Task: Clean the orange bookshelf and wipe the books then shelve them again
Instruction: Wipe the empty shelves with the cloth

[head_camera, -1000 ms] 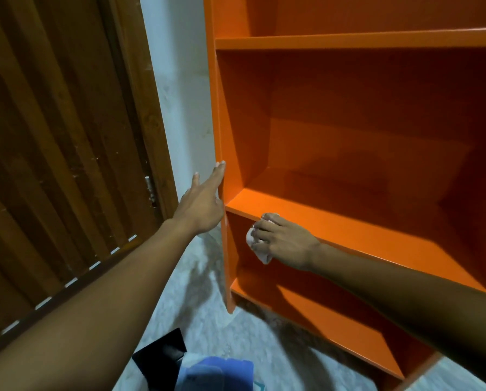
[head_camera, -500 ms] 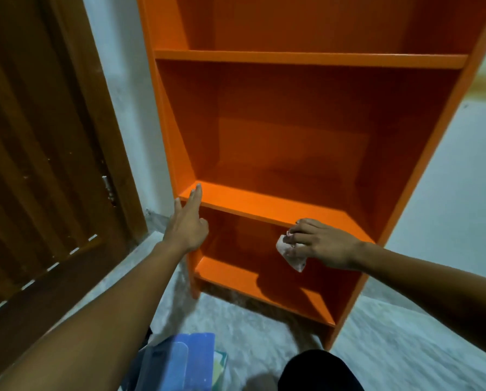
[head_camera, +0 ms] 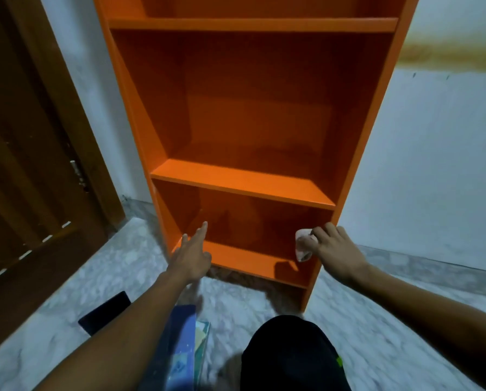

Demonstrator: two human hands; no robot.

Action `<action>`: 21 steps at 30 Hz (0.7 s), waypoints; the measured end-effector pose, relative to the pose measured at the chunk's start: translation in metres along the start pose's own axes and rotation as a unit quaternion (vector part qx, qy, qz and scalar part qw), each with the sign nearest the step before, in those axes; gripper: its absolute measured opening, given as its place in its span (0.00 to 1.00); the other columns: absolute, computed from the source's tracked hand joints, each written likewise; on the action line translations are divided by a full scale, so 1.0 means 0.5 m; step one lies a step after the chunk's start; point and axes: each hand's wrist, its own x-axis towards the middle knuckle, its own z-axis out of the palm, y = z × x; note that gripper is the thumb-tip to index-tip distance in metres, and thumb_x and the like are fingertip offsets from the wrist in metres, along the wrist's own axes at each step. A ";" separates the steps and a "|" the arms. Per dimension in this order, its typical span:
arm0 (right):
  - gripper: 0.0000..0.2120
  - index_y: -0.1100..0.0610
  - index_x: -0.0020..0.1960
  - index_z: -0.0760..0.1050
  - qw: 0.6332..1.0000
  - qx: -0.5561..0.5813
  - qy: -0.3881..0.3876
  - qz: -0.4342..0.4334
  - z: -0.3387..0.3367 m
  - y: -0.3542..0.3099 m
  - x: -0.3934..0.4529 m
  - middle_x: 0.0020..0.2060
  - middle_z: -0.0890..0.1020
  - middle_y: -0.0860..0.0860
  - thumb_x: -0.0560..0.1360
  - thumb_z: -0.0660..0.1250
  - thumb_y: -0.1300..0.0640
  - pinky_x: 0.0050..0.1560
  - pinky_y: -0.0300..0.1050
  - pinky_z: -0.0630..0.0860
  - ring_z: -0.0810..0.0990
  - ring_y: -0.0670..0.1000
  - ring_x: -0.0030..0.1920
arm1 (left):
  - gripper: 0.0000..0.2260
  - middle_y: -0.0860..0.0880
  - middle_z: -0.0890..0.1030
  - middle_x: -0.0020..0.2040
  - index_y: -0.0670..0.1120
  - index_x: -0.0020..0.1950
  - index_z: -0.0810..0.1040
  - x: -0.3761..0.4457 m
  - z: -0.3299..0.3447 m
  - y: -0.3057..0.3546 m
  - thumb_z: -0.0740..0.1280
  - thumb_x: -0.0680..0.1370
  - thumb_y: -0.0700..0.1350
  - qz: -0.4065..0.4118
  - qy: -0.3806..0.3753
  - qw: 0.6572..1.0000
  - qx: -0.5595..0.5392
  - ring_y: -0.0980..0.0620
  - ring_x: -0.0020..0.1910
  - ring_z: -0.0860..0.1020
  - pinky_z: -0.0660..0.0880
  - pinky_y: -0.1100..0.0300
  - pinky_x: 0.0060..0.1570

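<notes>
Fingers (head_camera: 325, 231) of the right hand (head_camera: 335, 249) curl round one crumpled white cloth (head_camera: 302, 245), held against the right front edge of the single orange bookshelf (head_camera: 244, 182) beside its lowest compartment. Its three visible boards carry nothing. One left hand (head_camera: 192, 255) reaches toward the bottom-left corner, fingers straight and spread. Blue books (head_camera: 179, 348) lie stacked on the marble floor (head_camera: 377, 348), beside a wooden door (head_camera: 33, 165).

One bookshelf (head_camera: 244, 108), two hands (head_camera: 192, 256)

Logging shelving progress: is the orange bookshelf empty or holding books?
Empty: every visible shelf of the orange bookshelf is bare; books lie on the floor.
</notes>
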 end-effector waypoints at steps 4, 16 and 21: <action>0.19 0.47 0.72 0.68 0.977 0.186 -0.071 0.076 0.102 -0.073 0.014 0.55 0.76 0.55 0.82 0.59 0.54 0.50 0.52 0.70 0.73 0.59 0.53 | 0.32 0.47 0.51 0.83 0.54 0.82 0.43 0.029 0.073 -0.058 0.58 0.84 0.45 0.001 -0.054 0.999 0.007 0.36 0.80 0.46 0.56 0.36 0.74; 0.14 0.52 0.67 0.68 0.876 0.325 -0.039 0.353 0.389 -0.137 0.130 0.61 0.73 0.58 0.83 0.56 0.53 0.53 0.58 0.77 0.77 0.60 0.54 | 0.33 0.40 0.52 0.82 0.47 0.82 0.49 0.198 0.245 -0.203 0.46 0.78 0.59 0.015 -0.069 0.986 0.151 0.34 0.79 0.51 0.59 0.37 0.73; 0.24 0.51 0.70 0.68 0.900 0.255 -0.105 0.339 0.464 -0.180 0.156 0.63 0.71 0.60 0.82 0.50 0.40 0.61 0.56 0.69 0.70 0.62 0.63 | 0.31 0.37 0.56 0.80 0.47 0.82 0.49 0.262 0.279 -0.254 0.56 0.83 0.56 0.035 -0.038 0.975 0.217 0.33 0.78 0.57 0.66 0.37 0.69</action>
